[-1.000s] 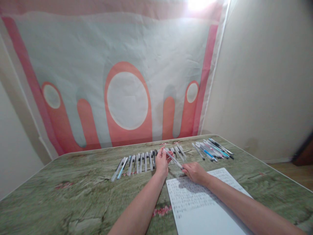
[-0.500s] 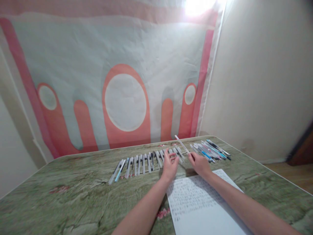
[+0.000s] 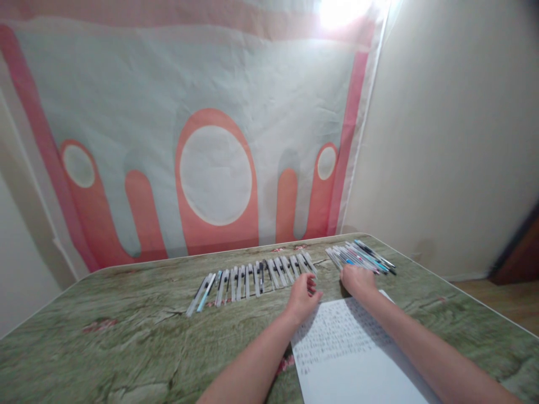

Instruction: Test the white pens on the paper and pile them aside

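Note:
My right hand (image 3: 357, 280) is closed, knuckles up, at the near edge of a loose pile of pens (image 3: 365, 255); the pile holds clear, blue, pink and dark ones. Its fingertips are hidden, so what they grip does not show. To the left, my left hand (image 3: 304, 296) hovers over the table with its fingers loosely curled and apart, holding nothing. Just beyond it, a long row of pens (image 3: 247, 280) lies side by side, mostly clear barrels with dark parts, plus one light-blue pen (image 3: 206, 293) near the left end.
A sheet of paper (image 3: 349, 365) with handwritten lines lies under my forearms. The table (image 3: 126, 325) has a green wood-look top with pink flower prints. A printed hanging (image 3: 217, 174) covers the wall behind, and a plain wall (image 3: 446, 140) stands at right.
My right hand has moved right and down to the pile, and the clear pen it held raised no longer shows in the air. My left hand has drawn nearer and slightly right, away from the row.

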`<state>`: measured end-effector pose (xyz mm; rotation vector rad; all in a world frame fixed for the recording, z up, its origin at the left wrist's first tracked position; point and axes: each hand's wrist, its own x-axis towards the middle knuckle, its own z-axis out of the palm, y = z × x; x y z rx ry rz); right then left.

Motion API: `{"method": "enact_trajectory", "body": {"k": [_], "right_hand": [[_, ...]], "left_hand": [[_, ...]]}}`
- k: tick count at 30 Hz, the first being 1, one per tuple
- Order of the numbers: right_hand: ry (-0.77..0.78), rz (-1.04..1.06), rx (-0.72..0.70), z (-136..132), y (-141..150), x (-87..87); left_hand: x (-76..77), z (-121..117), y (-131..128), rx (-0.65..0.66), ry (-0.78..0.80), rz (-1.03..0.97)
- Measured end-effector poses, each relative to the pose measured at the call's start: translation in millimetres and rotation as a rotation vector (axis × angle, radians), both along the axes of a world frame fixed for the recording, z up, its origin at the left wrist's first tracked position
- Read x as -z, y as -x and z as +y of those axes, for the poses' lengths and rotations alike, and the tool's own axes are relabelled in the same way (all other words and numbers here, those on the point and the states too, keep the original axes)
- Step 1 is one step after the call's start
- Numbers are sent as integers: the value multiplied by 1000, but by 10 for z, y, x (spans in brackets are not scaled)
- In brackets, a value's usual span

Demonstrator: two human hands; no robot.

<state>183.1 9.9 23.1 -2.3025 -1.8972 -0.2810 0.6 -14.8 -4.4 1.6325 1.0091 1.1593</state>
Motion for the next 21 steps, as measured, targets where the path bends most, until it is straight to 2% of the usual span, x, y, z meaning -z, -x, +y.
{"method": "enact_trajectory", "body": {"k": [3,8,12,16,21], "right_hand": [[-31,-46,30,7,7,-55],[92,19,-174,99,226,-180],[99,130,-209,325,424,-215],[77,245,-156,527,520,-99],[56,315,-120,571,530,107]], "left_hand": [[8,-9,0,-3,-26,1],[2,-7,-2,-22,-23,21],[-7,8,-7,-43,-17,39],[4,38,-3,-61,-25,4],[15,78,12,-91,-15,-48]]}}
